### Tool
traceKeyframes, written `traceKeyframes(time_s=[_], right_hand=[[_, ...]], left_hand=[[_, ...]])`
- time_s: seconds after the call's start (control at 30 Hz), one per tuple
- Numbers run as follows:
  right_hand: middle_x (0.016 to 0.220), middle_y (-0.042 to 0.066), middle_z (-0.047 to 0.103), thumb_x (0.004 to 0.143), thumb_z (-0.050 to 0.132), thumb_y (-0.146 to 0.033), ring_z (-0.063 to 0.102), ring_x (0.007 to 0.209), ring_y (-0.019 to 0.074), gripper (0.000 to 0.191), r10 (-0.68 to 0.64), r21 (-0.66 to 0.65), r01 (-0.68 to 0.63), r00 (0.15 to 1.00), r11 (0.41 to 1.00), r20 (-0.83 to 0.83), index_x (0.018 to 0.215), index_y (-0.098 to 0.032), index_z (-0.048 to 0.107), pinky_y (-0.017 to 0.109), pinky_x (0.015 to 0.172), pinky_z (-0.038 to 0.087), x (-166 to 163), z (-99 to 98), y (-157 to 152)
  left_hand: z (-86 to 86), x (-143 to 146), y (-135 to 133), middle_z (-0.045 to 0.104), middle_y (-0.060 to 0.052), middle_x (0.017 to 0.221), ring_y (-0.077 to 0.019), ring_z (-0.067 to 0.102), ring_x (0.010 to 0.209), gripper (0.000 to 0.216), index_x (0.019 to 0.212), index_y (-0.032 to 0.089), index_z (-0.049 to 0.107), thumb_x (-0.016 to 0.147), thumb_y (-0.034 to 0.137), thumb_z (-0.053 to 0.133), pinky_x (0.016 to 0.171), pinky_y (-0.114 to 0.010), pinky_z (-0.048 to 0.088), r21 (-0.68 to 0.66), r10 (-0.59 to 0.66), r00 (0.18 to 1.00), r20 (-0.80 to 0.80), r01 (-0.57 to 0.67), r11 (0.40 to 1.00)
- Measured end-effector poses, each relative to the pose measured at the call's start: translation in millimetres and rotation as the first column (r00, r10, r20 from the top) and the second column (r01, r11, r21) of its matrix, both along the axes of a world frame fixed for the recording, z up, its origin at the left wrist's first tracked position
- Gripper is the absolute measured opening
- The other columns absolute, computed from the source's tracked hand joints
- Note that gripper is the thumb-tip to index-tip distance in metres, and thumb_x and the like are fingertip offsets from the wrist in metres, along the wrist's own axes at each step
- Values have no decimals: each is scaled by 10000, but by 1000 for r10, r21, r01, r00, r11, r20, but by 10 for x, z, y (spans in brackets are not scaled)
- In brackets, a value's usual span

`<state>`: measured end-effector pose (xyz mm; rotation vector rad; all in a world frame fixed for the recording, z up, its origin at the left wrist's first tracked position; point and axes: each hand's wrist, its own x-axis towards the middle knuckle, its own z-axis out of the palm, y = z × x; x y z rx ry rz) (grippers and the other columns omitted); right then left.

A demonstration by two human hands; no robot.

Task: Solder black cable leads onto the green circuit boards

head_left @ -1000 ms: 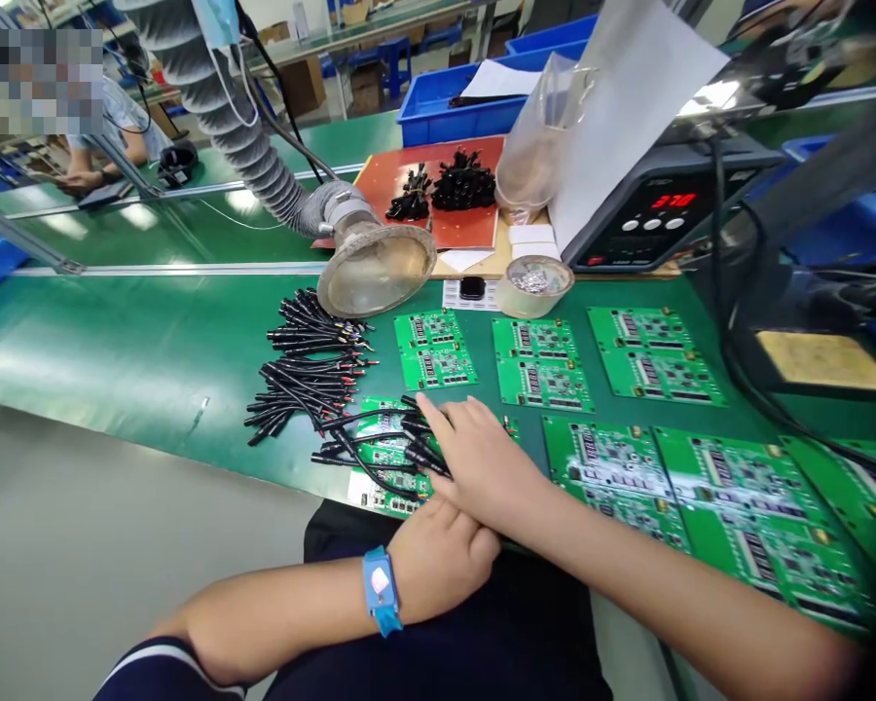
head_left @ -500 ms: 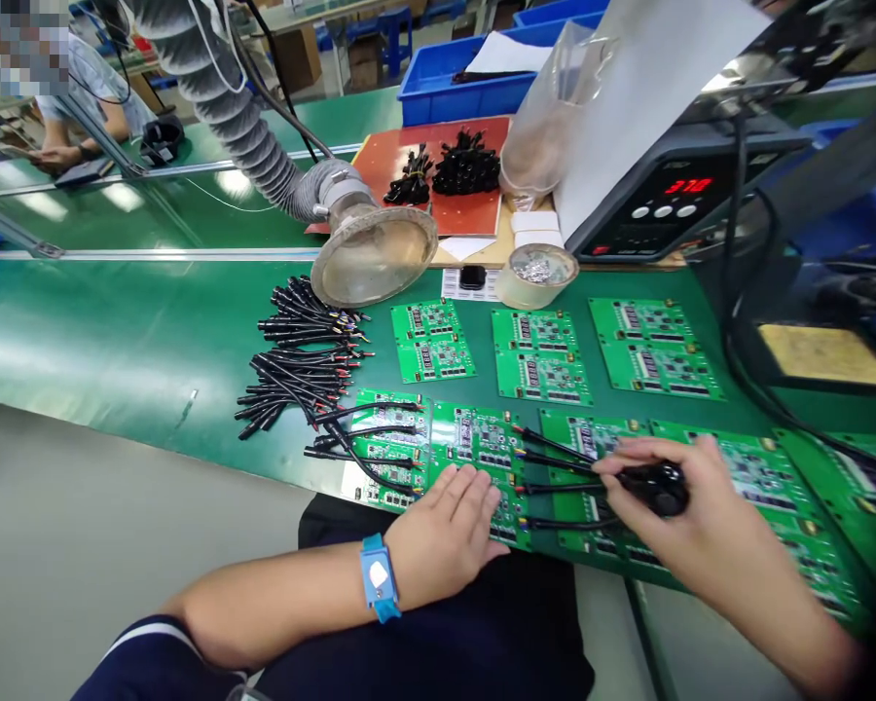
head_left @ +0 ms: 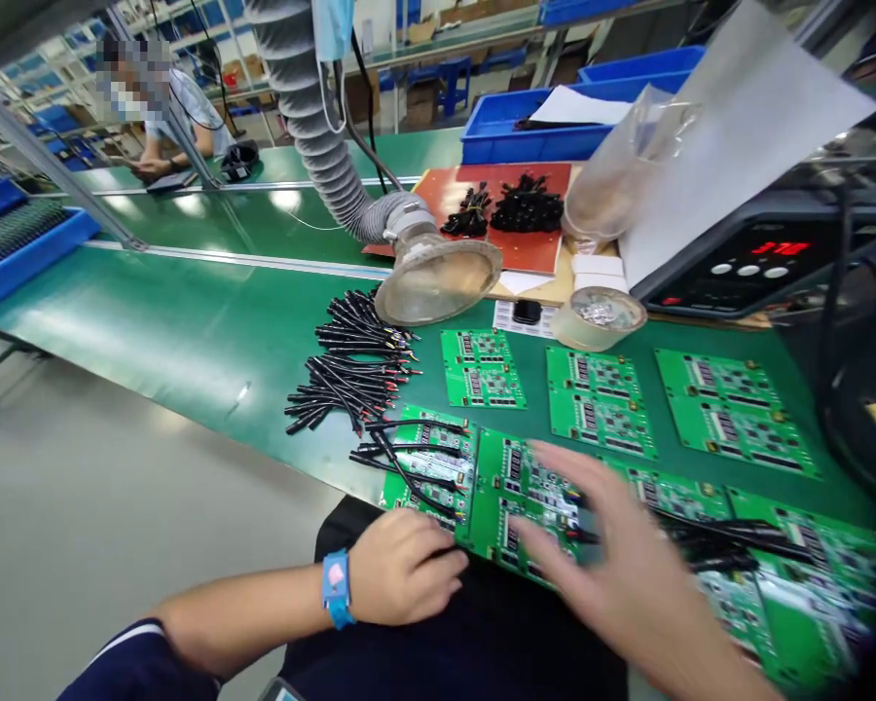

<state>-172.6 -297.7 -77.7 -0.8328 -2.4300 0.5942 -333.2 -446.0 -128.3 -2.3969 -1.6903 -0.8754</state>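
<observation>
A worker's right hand (head_left: 620, 555), blurred, spread thumb and fingers above a board (head_left: 507, 487) at the table's (head_left: 175, 326) near edge; whether it touched could not be told. The left hand (head_left: 409, 570) lay half-curled by that edge, its grip unclear. Cables (head_left: 416, 448) crossed the next board (head_left: 430, 463) leftward. Steadying each board by its rim, leads untugged, would likely serve best. Toward the table's back edge, a tub (head_left: 588, 336) held silvery bits (head_left: 602, 310); behind, a blue bin (head_left: 492, 146) carried a white sheet (head_left: 576, 107). Another bin (head_left: 44, 263), at the far-left corner, contained rows of unidentifiable items (head_left: 15, 229).
</observation>
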Motion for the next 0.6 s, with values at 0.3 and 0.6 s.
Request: traceKeyframes(time_s=[0.3, 0.6], right_hand=[[816, 136, 582, 729, 388, -41, 533, 898, 250, 528, 256, -3, -276, 890, 961, 377, 1254, -100, 390, 503, 935, 308, -1472, 50, -397], [784, -2, 554, 749, 501, -304, 552, 703, 129, 482, 53, -441, -35, 998, 897, 29, 1194, -228, 330, 243, 633, 451, -268, 120, 200]], left_hand=[[-244, -125, -30, 614, -57, 795, -171, 569, 805, 127, 878, 142, 575, 827, 187, 467, 769, -327, 491, 1, 148, 988, -50, -148, 989], [-141, -128, -20, 559, -99, 1177, -199, 541, 987, 338, 1158, 124, 511, 834, 220, 524, 840, -308, 470, -34, 191, 979, -74, -194, 981]])
